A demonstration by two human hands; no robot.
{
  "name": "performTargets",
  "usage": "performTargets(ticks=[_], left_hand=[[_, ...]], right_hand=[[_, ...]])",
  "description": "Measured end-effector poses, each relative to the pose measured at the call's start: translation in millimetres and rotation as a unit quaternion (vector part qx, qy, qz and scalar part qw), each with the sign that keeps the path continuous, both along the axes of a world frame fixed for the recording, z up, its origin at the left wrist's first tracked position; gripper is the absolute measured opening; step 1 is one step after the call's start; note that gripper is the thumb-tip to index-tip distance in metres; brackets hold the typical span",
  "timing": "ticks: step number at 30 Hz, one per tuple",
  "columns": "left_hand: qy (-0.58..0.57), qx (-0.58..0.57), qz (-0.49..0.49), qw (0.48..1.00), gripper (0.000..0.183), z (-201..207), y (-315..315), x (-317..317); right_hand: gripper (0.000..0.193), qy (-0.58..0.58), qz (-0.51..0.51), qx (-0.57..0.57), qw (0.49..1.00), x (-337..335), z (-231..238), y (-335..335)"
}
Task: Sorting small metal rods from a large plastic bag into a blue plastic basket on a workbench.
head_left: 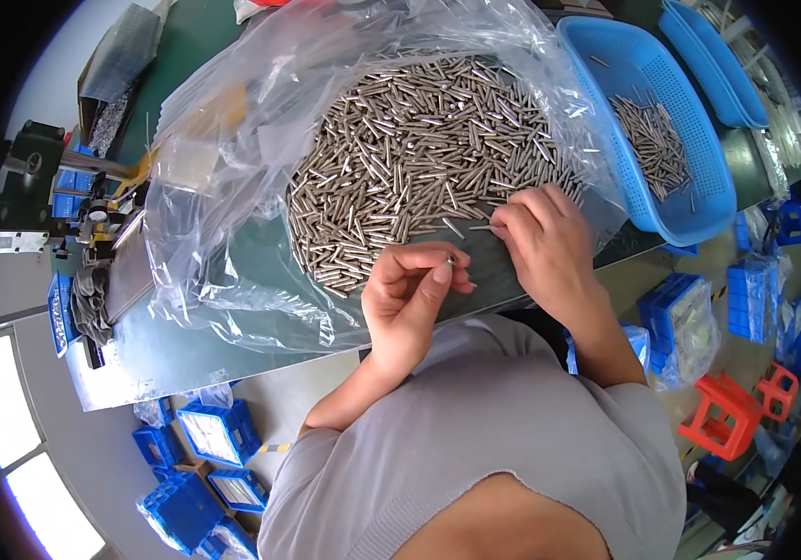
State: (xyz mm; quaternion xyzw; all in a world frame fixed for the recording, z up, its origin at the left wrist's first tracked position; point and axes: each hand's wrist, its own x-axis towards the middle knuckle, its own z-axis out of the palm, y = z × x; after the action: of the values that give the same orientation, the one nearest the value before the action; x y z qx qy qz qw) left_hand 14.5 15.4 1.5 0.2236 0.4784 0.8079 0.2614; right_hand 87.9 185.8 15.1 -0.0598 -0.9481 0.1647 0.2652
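A wide heap of small pointed metal pins (419, 149) is spread on clear plastic sheeting over the green table. My left hand (405, 297) is closed at the heap's near edge. Its thumb and forefinger pinch a small metal pin, mostly covered by the fingers, with only one end showing. To its right, my right hand (550, 245) is bent down at the heap's near right edge, fingers drawn together. A pin (480, 228) sticks out to the left from its fingertips. Another loose pin (453, 227) lies on the sheeting between my hands.
A blue perforated basket (713, 201) with a smaller pile of pins stands right of the heap, and another blue basket (722, 70) lies beyond. Crumpled clear plastic (223, 233) covers the table's left part. At the far left stands a metal fixture (32, 177). Red stools (725, 415) stand below right.
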Motion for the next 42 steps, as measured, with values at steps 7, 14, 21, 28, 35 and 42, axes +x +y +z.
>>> performTargets(ticks=[7, 14, 21, 28, 35, 42], left_hand=[[-0.004, 0.008, -0.026, 1.000, 0.008, -3, 0, -1], [0.019, -0.018, -0.035, 0.999, 0.009, -3, 0, 1], [0.028, -0.030, -0.043, 0.998, 0.009, -4, -2, 1], [0.036, -0.042, -0.063, 0.996, 0.011, -1, -3, 1], [0.022, -0.032, -0.061, 0.997, 0.009, -1, -4, -1], [0.019, -0.036, -0.061, 0.997, 0.009, -2, -3, 1]], right_hand=[[0.017, 0.048, 0.061, -0.122, 0.989, 4, 11, -1], [0.019, 0.036, 0.105, -0.103, 0.988, 4, 28, -8], [0.016, 0.008, 0.104, -0.036, 0.994, 7, 30, -6], [0.014, 0.020, 0.143, -0.078, 0.986, 1, 29, -11], [0.013, 0.033, 0.166, -0.263, 0.950, -7, 12, -16], [0.012, 0.027, 0.151, -0.186, 0.971, 0, 18, -15]])
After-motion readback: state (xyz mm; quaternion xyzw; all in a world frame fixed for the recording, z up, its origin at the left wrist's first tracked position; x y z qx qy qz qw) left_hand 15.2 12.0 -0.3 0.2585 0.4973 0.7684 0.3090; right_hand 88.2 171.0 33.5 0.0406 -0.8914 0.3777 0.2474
